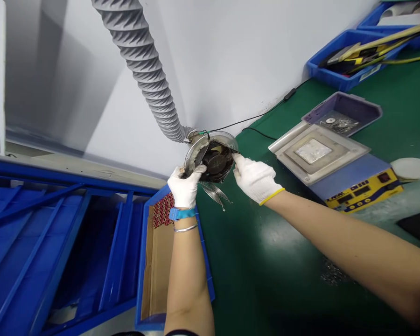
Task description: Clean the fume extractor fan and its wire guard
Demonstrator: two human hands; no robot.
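Note:
A dark, grimy fan (216,163) sits in a round rimmed housing at the end of a grey ribbed hose (150,79). My left hand (186,186), in a white glove, grips the near left edge of the fan, thumb on top. At the fan's right edge is my right hand (255,178), also gloved, its fingers curled with the tips against the dark rim. Whatever lies between those fingertips is too small to make out. A wire fan guard (215,193) hangs off the near side of the fan.
A blue crate (142,298) with cardboard and red round parts stands at lower left. On the green table (252,261) are a blue-and-yellow heating unit (366,190), a purple tray (366,109) of small metal parts, and a blue tool bin (343,84). A black cable (262,114) runs behind.

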